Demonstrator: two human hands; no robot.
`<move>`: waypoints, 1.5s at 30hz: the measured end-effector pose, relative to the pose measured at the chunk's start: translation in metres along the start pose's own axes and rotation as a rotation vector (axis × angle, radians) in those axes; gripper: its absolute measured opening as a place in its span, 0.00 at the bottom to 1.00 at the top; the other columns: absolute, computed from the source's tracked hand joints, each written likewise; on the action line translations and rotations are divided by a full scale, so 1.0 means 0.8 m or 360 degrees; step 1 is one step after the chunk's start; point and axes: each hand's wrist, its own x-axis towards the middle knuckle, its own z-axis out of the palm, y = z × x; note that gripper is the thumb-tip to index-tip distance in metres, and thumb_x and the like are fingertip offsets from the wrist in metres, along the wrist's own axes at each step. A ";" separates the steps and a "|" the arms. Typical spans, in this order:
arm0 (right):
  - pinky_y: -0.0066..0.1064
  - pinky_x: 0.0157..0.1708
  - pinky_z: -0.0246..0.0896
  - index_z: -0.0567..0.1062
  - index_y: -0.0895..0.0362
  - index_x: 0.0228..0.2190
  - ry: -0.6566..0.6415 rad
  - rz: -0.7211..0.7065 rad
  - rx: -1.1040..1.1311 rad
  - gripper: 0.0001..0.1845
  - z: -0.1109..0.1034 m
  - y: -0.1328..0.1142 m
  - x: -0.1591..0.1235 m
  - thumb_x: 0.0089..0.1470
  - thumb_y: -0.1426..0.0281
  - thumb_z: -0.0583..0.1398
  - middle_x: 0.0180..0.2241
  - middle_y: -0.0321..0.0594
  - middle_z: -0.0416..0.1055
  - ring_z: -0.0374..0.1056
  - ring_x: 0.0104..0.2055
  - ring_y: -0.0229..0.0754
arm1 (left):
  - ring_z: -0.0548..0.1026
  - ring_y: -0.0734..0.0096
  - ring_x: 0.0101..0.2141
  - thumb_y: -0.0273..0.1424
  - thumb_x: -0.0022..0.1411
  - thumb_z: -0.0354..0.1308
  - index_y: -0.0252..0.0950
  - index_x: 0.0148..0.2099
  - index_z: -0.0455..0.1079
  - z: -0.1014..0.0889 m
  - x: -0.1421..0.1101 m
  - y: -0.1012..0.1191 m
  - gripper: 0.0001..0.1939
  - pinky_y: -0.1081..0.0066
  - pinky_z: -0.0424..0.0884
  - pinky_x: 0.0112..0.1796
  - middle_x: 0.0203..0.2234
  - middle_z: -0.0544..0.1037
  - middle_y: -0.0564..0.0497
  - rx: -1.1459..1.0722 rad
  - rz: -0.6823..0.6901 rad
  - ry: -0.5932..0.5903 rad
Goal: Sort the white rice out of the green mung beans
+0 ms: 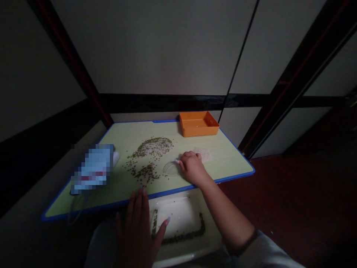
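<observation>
r hand (192, 167) pinches clear plastic scraper (170, 168), l hand (138, 230) open by worktop (231, 163) edge; most green seeds (150, 149) lie on top, some in white tray (212, 230), orange tray (199, 128) shows none.

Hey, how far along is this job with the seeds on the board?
Done so far: a line of seeds lies along the inside of the white tray below the board. In hand: the right hand has its fingers at a clear curved plastic piece. Left: two loose patches of seeds remain on the green board, with the open left hand at its near edge.
</observation>
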 end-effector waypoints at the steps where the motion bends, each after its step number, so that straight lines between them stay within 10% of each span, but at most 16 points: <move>1: 0.36 0.42 0.48 0.76 0.59 0.34 -0.0006 -0.0009 0.0010 0.15 0.000 0.000 0.000 0.64 0.66 0.52 0.39 0.45 0.73 0.63 0.45 0.45 | 0.48 0.54 0.67 0.46 0.61 0.43 0.33 0.69 0.31 0.000 0.000 0.000 0.42 0.42 0.50 0.61 0.67 0.51 0.37 0.0001 0.0002 0.0002; 45: 0.35 0.44 0.43 0.74 0.59 0.29 -0.0028 -0.0323 0.0216 0.14 -0.003 0.005 -0.004 0.63 0.67 0.55 0.35 0.40 0.71 0.60 0.43 0.41 | 0.48 0.52 0.67 0.46 0.61 0.44 0.32 0.69 0.31 -0.005 0.002 0.002 0.43 0.41 0.51 0.60 0.67 0.51 0.37 0.0019 0.0027 0.0006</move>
